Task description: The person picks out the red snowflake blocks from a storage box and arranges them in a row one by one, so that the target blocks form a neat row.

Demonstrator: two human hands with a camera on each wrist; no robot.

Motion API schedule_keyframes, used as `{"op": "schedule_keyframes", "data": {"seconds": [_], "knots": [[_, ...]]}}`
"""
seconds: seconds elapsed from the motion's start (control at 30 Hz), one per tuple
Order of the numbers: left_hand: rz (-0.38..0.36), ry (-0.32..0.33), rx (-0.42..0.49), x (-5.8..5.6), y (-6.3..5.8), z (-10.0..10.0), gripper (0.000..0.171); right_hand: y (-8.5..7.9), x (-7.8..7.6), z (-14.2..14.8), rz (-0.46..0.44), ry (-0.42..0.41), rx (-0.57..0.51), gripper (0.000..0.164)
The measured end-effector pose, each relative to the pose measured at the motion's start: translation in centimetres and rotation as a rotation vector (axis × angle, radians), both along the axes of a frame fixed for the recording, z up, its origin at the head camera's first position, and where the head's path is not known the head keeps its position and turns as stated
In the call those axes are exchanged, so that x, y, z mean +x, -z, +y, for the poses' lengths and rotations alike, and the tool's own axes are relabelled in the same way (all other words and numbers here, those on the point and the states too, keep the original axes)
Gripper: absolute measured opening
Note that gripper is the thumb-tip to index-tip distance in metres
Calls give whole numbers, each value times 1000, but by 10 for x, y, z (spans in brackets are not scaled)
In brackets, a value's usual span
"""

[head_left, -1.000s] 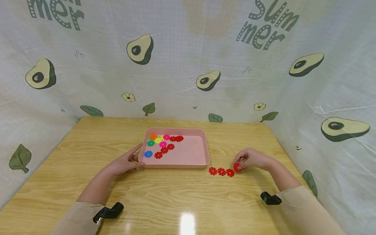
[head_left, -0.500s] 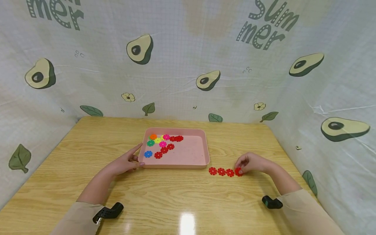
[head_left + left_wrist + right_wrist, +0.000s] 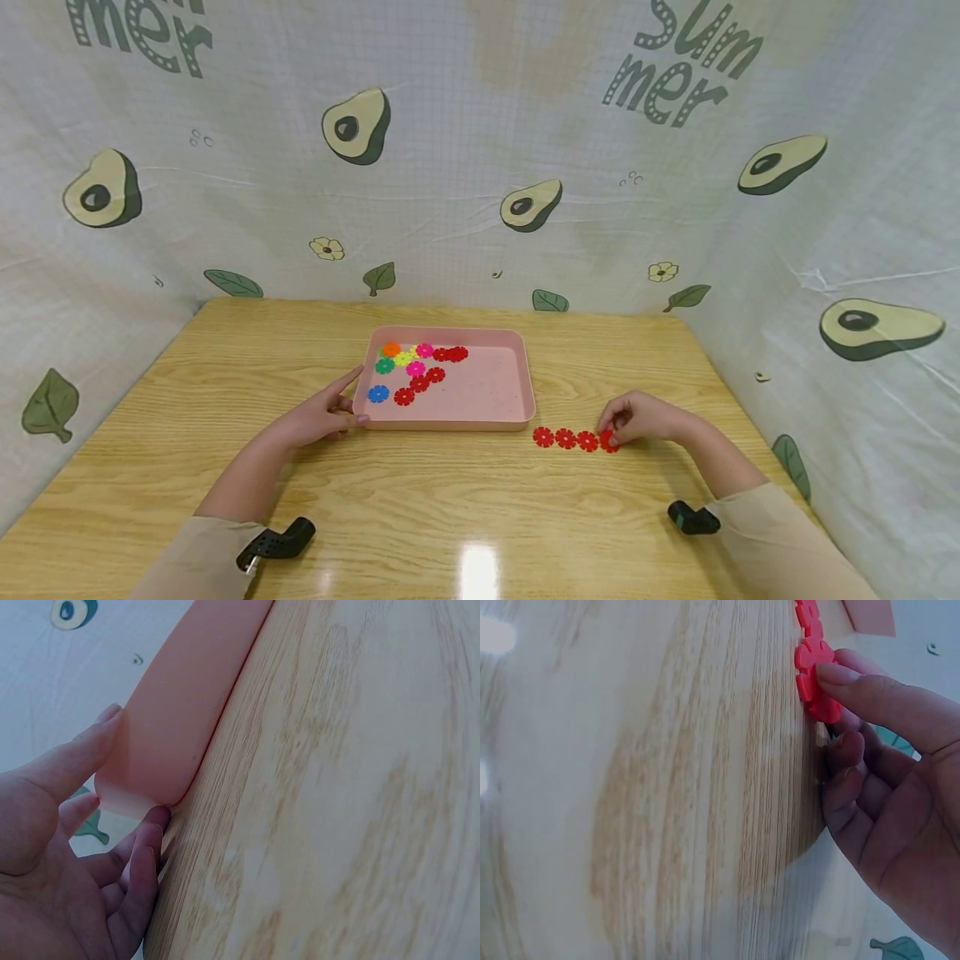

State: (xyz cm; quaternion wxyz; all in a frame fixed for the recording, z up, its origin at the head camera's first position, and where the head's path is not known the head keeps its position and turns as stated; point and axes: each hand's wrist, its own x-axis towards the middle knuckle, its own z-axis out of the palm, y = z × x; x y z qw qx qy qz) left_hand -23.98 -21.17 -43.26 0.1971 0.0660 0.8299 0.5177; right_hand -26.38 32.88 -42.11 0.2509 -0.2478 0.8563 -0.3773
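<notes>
My right hand [image 3: 645, 417] pinches a red notched plastic disc [image 3: 824, 709] between thumb and fingers, low at the tabletop. This disc forms the right end of a row with several more red discs [image 3: 560, 436], whose edges sit right up against each other. My left hand [image 3: 318, 419] holds the front left corner of a shallow pink tray [image 3: 480, 396], thumb on its front wall and the other fingers along its side. In the tray lie loose notched discs: red [image 3: 405, 397], blue [image 3: 378, 394], green, yellow, pink and orange, mostly toward its left and back.
The wooden table [image 3: 420, 508] carries the tray and row, with a light glare near its front. A printed cloth [image 3: 450, 150] hangs close behind and along both sides. Black wrist cameras sit at both cuffs.
My right hand has come slightly down and toward me, bringing the red disc from a tilt above the table down to the row's right end. My left hand and the tray stay put.
</notes>
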Motion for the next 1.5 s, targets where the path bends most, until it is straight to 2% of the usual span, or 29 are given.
{"op": "schedule_keyframes", "data": {"seconds": [0.4, 0.6, 0.77, 1.03, 1.23, 1.5], "knots": [[6, -1, 1, 1, 0, -2, 93, -3, -2, -5, -1, -14, 11, 15], [5, -6, 4, 1, 1, -2, 93, -22, -6, -17, 33, -6, 37, 15], [-1, -15, -1, 2, 3, -2, 95, -46, -12, -40, 84, -38, 12, 17], [6, -18, 3, 3, 4, -2, 93, -68, -23, -87, 127, -68, 2, 19], [6, -15, 2, 3, 3, -1, 94, -70, -38, -118, 146, -121, 0, 21], [12, -18, 3, 3, 2, 1, 94, -66, -54, -150, 134, -128, 20, 24]]}}
